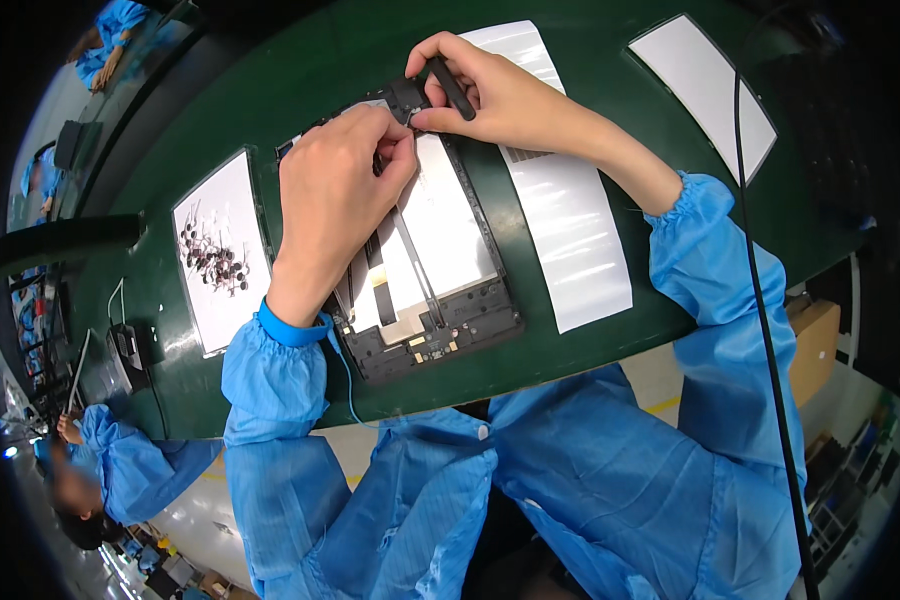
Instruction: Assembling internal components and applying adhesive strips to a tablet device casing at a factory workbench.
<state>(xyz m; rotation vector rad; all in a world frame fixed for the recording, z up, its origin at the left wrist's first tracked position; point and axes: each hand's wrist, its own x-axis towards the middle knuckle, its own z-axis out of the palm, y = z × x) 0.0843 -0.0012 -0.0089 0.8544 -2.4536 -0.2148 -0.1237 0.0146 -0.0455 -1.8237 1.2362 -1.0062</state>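
Note:
An opened tablet-like device [475, 308] lies on the green table, showing a silvery inner plate, a black frame and a dark strip cable. Over its upper left part my left hand [338, 165] is closed, thumb and forefinger pinched together; what they hold, if anything, is hidden. My right hand [480, 88] reaches to the device's upper right corner. A slim black stick-like tool [451, 88] is held in its curled fingers, while the thumb tip touches the black corner part beside the left fingers.
Left of the device, a white sheet [215, 310] bears several small black round parts with thin wires. A white strip sheet [580, 240] lies to the right, another white sheet [710, 95] farther right. A black cable [760, 300] hangs down the right side. A person [135, 465] works at left.

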